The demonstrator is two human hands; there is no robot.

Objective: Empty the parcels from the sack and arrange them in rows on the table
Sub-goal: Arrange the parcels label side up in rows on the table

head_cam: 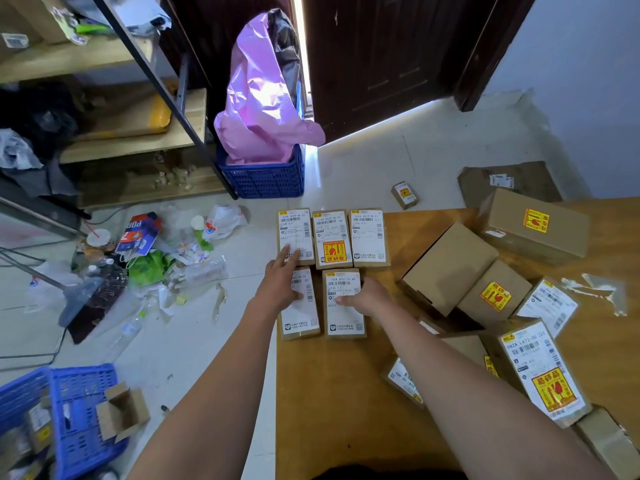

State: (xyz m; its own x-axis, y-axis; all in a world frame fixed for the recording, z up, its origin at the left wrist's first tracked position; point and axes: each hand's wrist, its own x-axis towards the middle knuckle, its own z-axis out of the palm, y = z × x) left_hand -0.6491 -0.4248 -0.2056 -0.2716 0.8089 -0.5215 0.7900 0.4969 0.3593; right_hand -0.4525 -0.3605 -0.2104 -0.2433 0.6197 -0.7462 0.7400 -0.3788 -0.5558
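Five small parcels are laid in two rows at the far left corner of the wooden surface (346, 393). The back row of three parcels (333, 238) is set side by side; the front row holds two. The left hand (282, 278) is laid flat, fingers straight, across the front-left parcel (300, 306), with its fingertips reaching onto the back-left one. The right hand (367, 297) is rested on the front-right parcel (343, 304), thumb stretched over the label; whether its other fingers are curled round the far edge cannot be told.

To the right, the surface is crowded by an unsorted heap of larger cardboard boxes (450, 268) (several marked with yellow and red fragile stickers), lying tilted against one another just beside the rows. One small box (404, 195) is seen on the tiled floor beyond the surface. Further back a blue crate (266, 178) is stuffed with a pink plastic bag (259, 98), beside a metal-framed shelf (138, 98). Litter (156, 265) is scattered over the floor on the left, and a second blue crate (76, 417) stands at lower left.
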